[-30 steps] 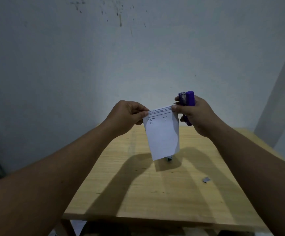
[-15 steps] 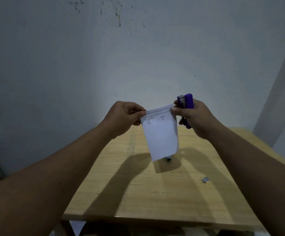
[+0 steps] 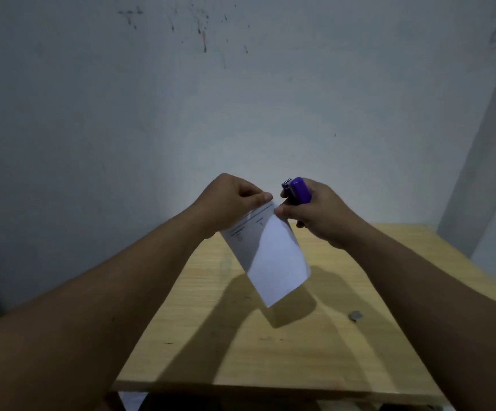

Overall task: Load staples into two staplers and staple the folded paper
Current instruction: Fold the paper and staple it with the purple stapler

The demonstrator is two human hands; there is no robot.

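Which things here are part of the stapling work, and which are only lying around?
In use:
folded paper, pinched by the left hand
purple stapler, gripped by the right hand

Lying about:
small grey piece on the wooden table

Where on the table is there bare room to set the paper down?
The near half of the table is bare, between the front edge and the small grey piece at right. The left edge strip looks free too. The far middle is hidden behind the folded paper and both hands.
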